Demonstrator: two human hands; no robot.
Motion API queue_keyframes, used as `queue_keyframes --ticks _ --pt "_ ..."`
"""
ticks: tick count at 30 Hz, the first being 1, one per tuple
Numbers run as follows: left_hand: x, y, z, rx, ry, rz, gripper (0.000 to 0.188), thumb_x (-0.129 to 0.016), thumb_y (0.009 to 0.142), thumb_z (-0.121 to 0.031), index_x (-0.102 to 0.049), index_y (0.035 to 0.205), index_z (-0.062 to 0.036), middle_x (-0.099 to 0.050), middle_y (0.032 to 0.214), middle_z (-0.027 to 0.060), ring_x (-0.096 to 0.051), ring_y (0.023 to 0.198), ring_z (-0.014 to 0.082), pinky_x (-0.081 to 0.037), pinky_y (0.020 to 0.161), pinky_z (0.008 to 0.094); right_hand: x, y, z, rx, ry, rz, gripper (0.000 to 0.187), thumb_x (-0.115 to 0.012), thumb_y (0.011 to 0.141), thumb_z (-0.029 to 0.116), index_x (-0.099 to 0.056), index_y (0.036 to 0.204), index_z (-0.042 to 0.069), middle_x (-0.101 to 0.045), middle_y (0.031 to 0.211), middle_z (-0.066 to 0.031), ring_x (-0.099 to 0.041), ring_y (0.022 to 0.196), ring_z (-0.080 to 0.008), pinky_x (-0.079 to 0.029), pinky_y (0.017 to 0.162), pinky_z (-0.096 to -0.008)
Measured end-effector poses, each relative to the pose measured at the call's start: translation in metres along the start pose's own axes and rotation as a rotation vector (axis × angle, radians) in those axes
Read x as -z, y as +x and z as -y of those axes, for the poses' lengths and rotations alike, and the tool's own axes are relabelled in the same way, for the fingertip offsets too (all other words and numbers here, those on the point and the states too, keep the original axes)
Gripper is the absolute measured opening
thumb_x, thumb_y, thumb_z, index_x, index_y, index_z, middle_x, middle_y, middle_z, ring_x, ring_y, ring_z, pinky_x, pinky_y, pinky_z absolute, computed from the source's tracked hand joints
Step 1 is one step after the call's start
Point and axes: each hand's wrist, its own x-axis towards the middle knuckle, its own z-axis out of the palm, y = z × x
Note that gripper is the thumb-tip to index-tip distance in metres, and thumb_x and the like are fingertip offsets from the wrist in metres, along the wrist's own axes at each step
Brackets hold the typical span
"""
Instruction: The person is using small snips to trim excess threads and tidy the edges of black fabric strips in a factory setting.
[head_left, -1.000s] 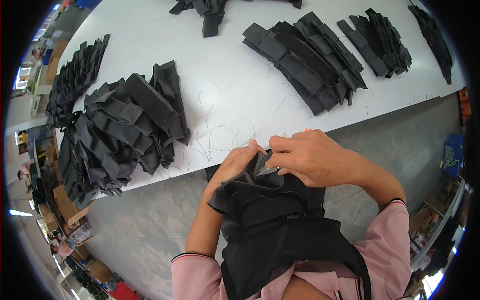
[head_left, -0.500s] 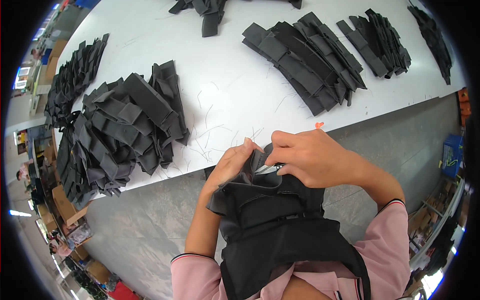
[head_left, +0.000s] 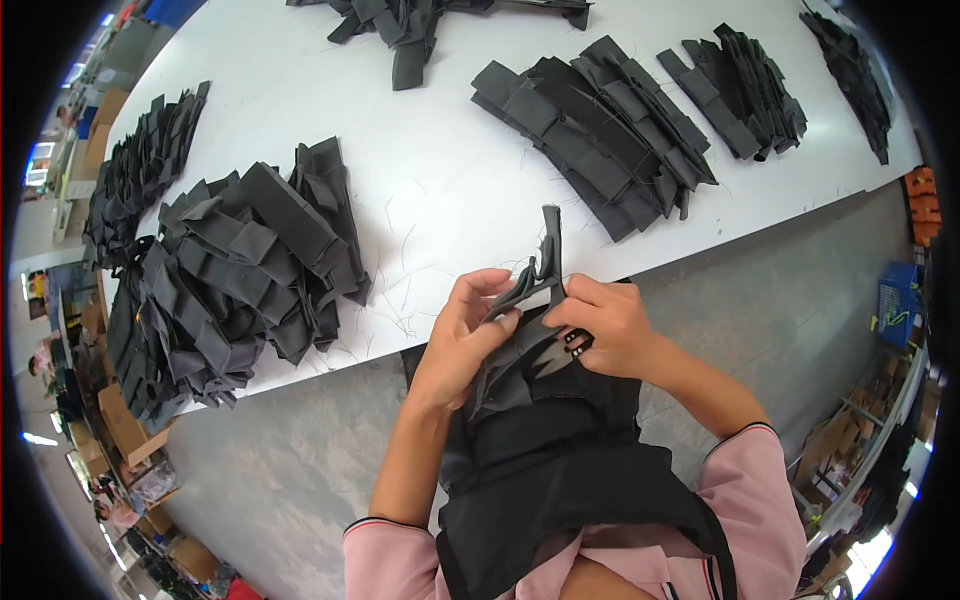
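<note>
My left hand point(head_left: 460, 335) is closed on a folded dark grey fabric piece point(head_left: 515, 295), gripping it between thumb and fingers. On the other side, my right hand point(head_left: 612, 325) pinches the same piece, whose narrow end stands up above my fingers. Small thread snips point(head_left: 555, 357) are tucked in my right hand too, blades pointing left and down, apart from the fabric piece I pinch. Both hands are over my lap at the table's near edge, above a black apron point(head_left: 560, 480).
A white table point(head_left: 430, 180) spreads ahead, with loose threads on it. A big heap of dark fabric pieces point(head_left: 250, 250) lies at left, a stack of strips point(head_left: 600, 130) at right, smaller piles beyond. A blue crate point(head_left: 898, 300) stands on the floor at far right.
The fabric piece has been turned and lifted, so its narrow end now points up. My right hand has lowered, drawing the snips' blades away from the fabric; my left hand has shifted its grip.
</note>
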Motion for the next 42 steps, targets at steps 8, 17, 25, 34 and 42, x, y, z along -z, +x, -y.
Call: queue_keyframes --ticks 8,17,25,34,42 --pt "-0.012 -0.014 0.014 0.082 -0.274 -0.040 0.058 -0.046 0.070 0.007 -0.027 0.124 -0.0074 -0.052 0.100 0.0141 -0.056 0.081 0.0183 -0.048 0.079 0.0299 -0.019 0.011 -0.024 -0.277 0.378 0.013 0.028 -0.066 0.060 -0.007 -0.066 0.085 0.006 -0.045 0.072 -0.0052 -0.049 0.058 -0.0163 -0.039 0.051 -0.0252" --pt "-0.020 -0.008 0.021 -0.173 -0.127 -0.282 0.057 -0.050 0.077 0.007 -0.022 0.125 -0.0049 -0.047 0.108 0.0115 -0.050 0.093 0.0133 -0.043 0.080 0.0251 0.021 0.005 0.038 -0.178 -0.193 0.085 0.036 -0.072 0.067 0.007 -0.062 0.101 0.008 -0.055 0.084 -0.0052 -0.057 0.066 -0.0230 -0.045 0.057 -0.0312" --pt "-0.025 -0.006 0.021 -0.255 0.014 -0.331 0.057 -0.048 0.077 0.009 -0.021 0.125 -0.0044 -0.046 0.107 0.0121 -0.049 0.094 0.0139 -0.042 0.082 0.0254 0.017 0.016 0.045 -0.039 -0.414 0.172 0.027 -0.065 0.068 0.006 -0.062 0.095 0.004 -0.052 0.078 -0.0035 -0.054 0.060 -0.0168 -0.044 0.056 -0.0279" --pt "-0.025 -0.005 0.020 -0.263 0.048 -0.340 0.058 -0.048 0.076 0.010 -0.021 0.125 -0.0045 -0.046 0.110 0.0130 -0.048 0.095 0.0149 -0.041 0.084 0.0256 0.015 0.015 0.041 -0.063 -0.385 0.173 0.025 -0.064 0.068 0.005 -0.062 0.093 0.005 -0.052 0.077 -0.0039 -0.054 0.056 -0.0173 -0.044 0.055 -0.0281" --pt "-0.023 -0.002 0.017 -0.271 0.050 -0.364 0.058 -0.047 0.076 0.009 -0.021 0.126 -0.0053 -0.047 0.108 0.0136 -0.049 0.093 0.0147 -0.041 0.083 0.0259 0.014 0.016 0.040 -0.143 -0.222 0.105 0.029 -0.070 0.069 0.009 -0.061 0.096 0.006 -0.052 0.080 -0.0068 -0.055 0.057 -0.0225 -0.044 0.050 -0.0314"
